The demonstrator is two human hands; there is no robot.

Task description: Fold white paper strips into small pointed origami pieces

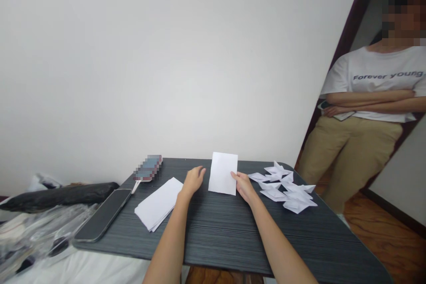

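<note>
A white sheet of paper [222, 174] is held up over the table by my right hand [244, 185], its right edge pinched between thumb and fingers. To the left of the sheet is my left hand [195, 180], apart from it, with fingers loosely bent and nothing visible in them. A stack of white paper [158, 206] lies on the table beside my left forearm. Several folded paper boats [286, 188] sit in a cluster to the right of my right hand.
The dark table [219, 239] stands against a white wall [186, 62]. On its left are a black phone [103, 215] and another device [148, 167] with a pixelated screen. Plastic-wrapped items [43, 226] lie beyond the left edge. A person [369, 93] with crossed arms stands at the right.
</note>
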